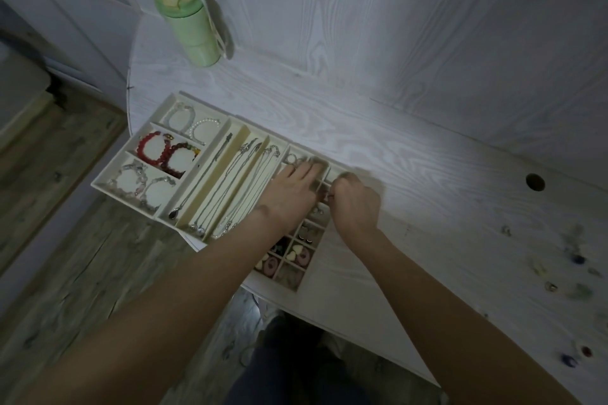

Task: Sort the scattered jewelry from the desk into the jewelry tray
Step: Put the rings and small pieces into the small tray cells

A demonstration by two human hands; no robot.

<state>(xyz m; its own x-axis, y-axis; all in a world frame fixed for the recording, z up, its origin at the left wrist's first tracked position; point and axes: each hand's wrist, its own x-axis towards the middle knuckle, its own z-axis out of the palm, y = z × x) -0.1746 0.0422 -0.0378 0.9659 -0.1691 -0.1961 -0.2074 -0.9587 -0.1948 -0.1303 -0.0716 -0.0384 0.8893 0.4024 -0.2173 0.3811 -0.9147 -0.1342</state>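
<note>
Both my forearms reach up from the bottom of the frame to the jewelry tray at centre left. My left hand lies flat with fingers straight over the small compartments at the tray's right end, beside a ring. My right hand, just beside it, is curled and seems to pinch something tiny above a compartment; what it holds is too small to make out. Bracelets and necklaces already fill the tray's left and middle sections. More scattered jewelry waits blurred on the desk at the right edge. I judge the risk is the piece slipping into the wrong cell, since my left hand hides several dividers, or rolling off the desk's near edge.
</note>
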